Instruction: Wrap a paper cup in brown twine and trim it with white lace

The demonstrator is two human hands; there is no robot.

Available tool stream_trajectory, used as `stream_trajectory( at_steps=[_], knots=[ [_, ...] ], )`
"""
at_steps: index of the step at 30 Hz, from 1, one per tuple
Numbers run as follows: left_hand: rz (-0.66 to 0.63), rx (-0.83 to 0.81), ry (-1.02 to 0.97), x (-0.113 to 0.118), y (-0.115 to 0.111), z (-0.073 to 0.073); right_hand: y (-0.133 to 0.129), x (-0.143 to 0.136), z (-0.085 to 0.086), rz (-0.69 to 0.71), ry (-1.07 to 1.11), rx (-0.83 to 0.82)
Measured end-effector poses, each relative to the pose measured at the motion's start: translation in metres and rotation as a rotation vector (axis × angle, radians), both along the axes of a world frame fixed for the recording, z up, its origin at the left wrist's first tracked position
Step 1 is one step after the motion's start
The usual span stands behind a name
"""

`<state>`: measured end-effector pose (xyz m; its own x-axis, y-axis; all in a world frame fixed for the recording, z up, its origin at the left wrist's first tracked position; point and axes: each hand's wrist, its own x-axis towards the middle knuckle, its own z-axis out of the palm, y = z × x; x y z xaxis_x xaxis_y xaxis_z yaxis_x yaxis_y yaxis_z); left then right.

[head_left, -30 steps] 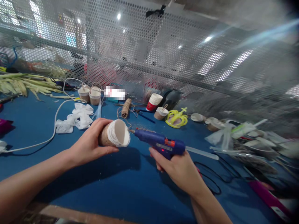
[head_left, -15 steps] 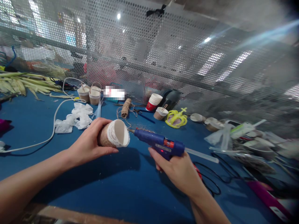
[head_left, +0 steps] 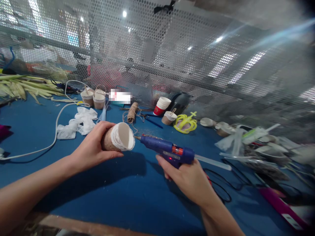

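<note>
My left hand is wrapped round a paper cup, covered in brown burlap with a white lace band below its rim. The cup lies tilted, its open mouth facing right and toward me. In my right hand is a blue glue gun, gripped by its handle, with a small red light lit. A clear glue stick sticks out of its back end. The nozzle points left and sits close to the cup's rim; I cannot tell whether they touch.
Behind the cup are white lace, a twine spool, finished cups, stacked paper cups and a yellow crown-shaped holder. Corn husks lie far left. Plastic bags and black cable are at right. A perforated metal screen backs the table.
The cup in my left hand has shifted slightly left and up and turned a little. The glue gun stays almost in place, a small gap from the cup.
</note>
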<state>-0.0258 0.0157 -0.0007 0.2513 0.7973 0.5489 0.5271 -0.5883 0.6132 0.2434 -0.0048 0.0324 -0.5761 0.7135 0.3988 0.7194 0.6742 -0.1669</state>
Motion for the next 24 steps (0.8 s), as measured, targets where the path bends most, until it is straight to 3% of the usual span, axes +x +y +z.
stream_trajectory(
  at_steps=[11,15,21,24],
  knots=[
    [0.023,-0.017,-0.007,0.0,0.0,0.001,0.0,0.002,-0.01,0.003,-0.033,0.075],
    [0.039,-0.04,-0.015,0.0,0.001,0.001,-0.004,-0.001,-0.004,-0.062,-0.01,-0.049],
    [0.046,-0.052,-0.04,-0.001,0.001,0.0,-0.008,-0.008,0.003,-0.215,0.227,-0.269],
    [0.038,-0.096,-0.102,0.0,0.001,-0.001,-0.008,-0.012,0.007,-0.216,0.364,-0.428]
  ],
)
